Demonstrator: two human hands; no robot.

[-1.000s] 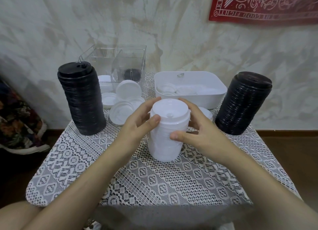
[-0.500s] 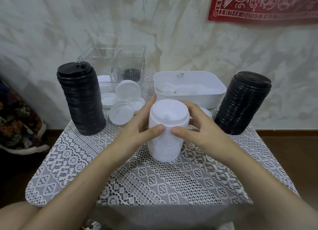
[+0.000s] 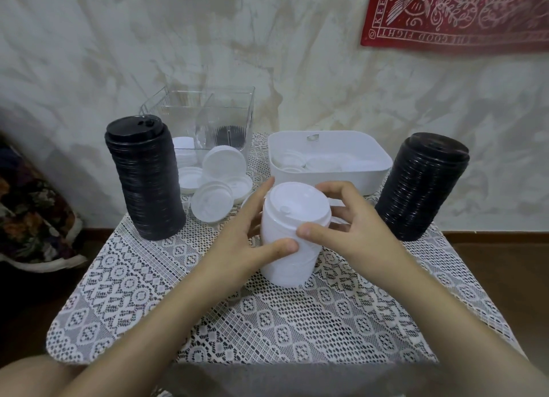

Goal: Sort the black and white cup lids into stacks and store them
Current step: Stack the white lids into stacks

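My left thumb is now sitting lower on the white lid stack (image 3: pixel 292 248) than half a second ago, while the right thumb is staying just under its top rim. Both forearms are running in from the bottom edge, cut off there. The left hand (image 3: pixel 237 242) and right hand (image 3: pixel 356 233) are clasping the stack from either side, thumbs on the near face, fingers curving round the back, partly hidden by it. The stack is standing mid-table on the lace tablecloth (image 3: pixel 208 322). Beyond, loose white lids (image 3: pixel 214 200) are lying between the left black lid stack (image 3: pixel 148 182) and a white bin (image 3: pixel 326 180), and the right black lid stack (image 3: pixel 421 188) is standing just beside the bin. The lids in the bin are blurring together. Something dark and ribbed in the clear container (image 3: pixel 208 111) is too dim to name.
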